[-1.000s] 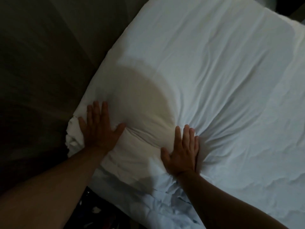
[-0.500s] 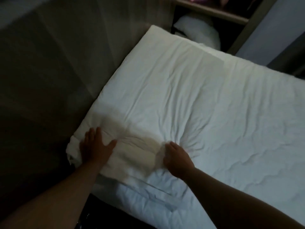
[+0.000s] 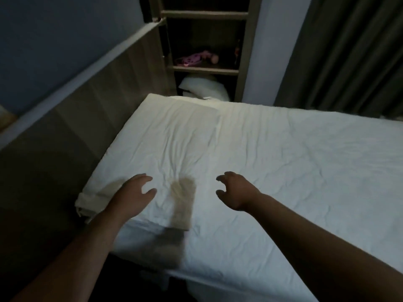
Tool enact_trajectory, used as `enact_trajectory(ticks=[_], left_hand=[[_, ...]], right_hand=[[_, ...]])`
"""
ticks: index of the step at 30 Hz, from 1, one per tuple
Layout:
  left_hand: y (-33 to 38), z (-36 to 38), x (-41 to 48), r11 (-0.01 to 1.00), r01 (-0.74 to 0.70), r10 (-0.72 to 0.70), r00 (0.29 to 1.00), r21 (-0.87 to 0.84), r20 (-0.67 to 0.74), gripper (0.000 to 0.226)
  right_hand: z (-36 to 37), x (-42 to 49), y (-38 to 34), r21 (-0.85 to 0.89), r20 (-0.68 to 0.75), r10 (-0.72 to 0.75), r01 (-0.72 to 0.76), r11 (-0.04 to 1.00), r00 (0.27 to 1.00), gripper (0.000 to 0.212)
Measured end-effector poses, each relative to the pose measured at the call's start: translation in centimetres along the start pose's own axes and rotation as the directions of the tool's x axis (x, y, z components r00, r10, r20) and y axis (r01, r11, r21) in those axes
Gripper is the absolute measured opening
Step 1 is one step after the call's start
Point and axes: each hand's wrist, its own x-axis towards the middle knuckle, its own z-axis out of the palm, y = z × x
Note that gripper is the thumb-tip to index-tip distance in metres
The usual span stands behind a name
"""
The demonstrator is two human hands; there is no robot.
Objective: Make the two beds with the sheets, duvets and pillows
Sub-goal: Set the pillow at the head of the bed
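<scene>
Below your hands, bed [image 3: 305, 171]: one in view, its white sheet creased. It fills the middle and right of the view, and the sheet runs on flat to your right.
Wall panel [image 3: 72, 131]: one, tight along the bed's left edge.
Curtain [image 3: 349, 51]: one, dark, behind the bed's far right edge.
Folded bedding [image 3: 174, 138]: one long flat white piece; you cannot tell whether it is a pillow or a folded duvet. It lies along the bed's left edge, with its near left corner under your left fingers and its right edge between your hands.
Shelf unit [image 3: 205, 70]: one, beyond the bed's far edge.
Pillow [image 3: 202, 87]: one, white, in the lowest visible compartment, well apart from both hands.
Left hand [image 3: 135, 192]: palm down, fingers loosely spread, gripping nothing; you cannot tell whether it touches the bedding.
Right hand [image 3: 235, 190]: fingers loosely curled and empty, over the sheet just right of the bedding.
Pink item [image 3: 192, 59]: one, on the shelf above the pillow, too dim to identify.
</scene>
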Motion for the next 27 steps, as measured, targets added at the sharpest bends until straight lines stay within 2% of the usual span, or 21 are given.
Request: enact_trajectory(ticks=[3, 6, 10, 14, 20, 27], left_hand=[[6.7, 0.1, -3.6, 0.995, -0.097, 0.096, 0.995, 0.022, 0.006, 0.047], [14.1, 1.6, -5.9, 0.964, -0.248, 0.242, 0.967, 0.09, 0.075, 0.051], [24.5, 4.4, -7.6, 0.886, -0.441, 0.418, 0.893, 0.144, 0.166, 0.056], [34.5, 8.3, -9.2, 0.794, -0.596, 0.557, 0.791, 0.117, 0.253, 0.057], [47.9, 15.5, -9.8, 0.607, -0.791, 0.713, 0.583, 0.073, 0.389, 0.057], [63.0, 25.0, -12.2, 0.358, -0.931, 0.811, 0.272, -0.074, 0.518, 0.058]], right_hand=[[-2.8, -7.6, 4.2, 0.026, -0.088, 0.027, -0.025, 0.999, 0.996, 0.054], [-5.8, -14.8, 9.2, 0.039, -0.18, 0.097, -0.091, 0.995, 0.979, 0.052], [-9.7, -23.4, 14.9, 0.029, -0.317, 0.217, -0.22, 0.975, 0.923, 0.053], [-12.5, -31.3, 19.7, 0.057, -0.38, 0.374, -0.382, 0.922, 0.846, 0.05], [-14.2, -41.6, 26.7, 0.228, -0.441, 0.638, -0.609, 0.76, 0.631, 0.05], [-15.1, -51.2, 33.4, 0.389, -0.448, 0.849, -0.794, 0.468, 0.281, 0.051]])
